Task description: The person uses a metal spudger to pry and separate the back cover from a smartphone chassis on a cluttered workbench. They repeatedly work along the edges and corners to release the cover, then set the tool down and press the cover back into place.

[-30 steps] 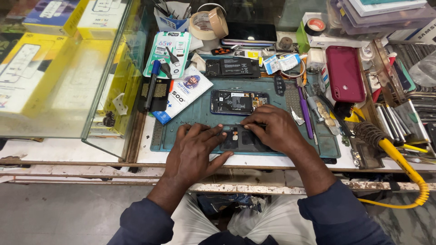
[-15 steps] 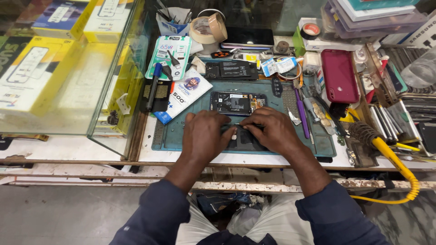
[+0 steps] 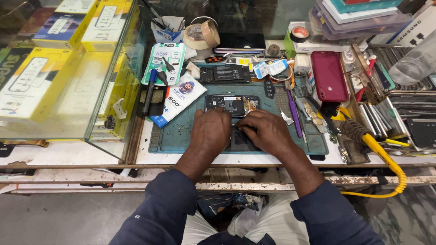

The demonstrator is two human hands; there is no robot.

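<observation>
My left hand (image 3: 210, 132) and my right hand (image 3: 267, 131) rest close together on a teal work mat (image 3: 172, 131), both pressed on a dark flat phone part (image 3: 240, 138) that shows between and under them. Most of that part is hidden by my fingers. Just beyond my hands lies an opened phone (image 3: 231, 104) with its circuit board and copper parts exposed. Farther back sits a black phone back panel (image 3: 225, 73).
A glass case (image 3: 68, 72) with yellow boxes stands at the left. Packaged accessories (image 3: 165, 63), a tape roll (image 3: 200, 35), a maroon phone (image 3: 328, 75), a purple tool (image 3: 293, 119), tweezers and a yellow-corded soldering iron (image 3: 363, 136) crowd the right side.
My left hand has slid right and forward, closing up against my right hand over the dark part. The view has shifted slightly.
</observation>
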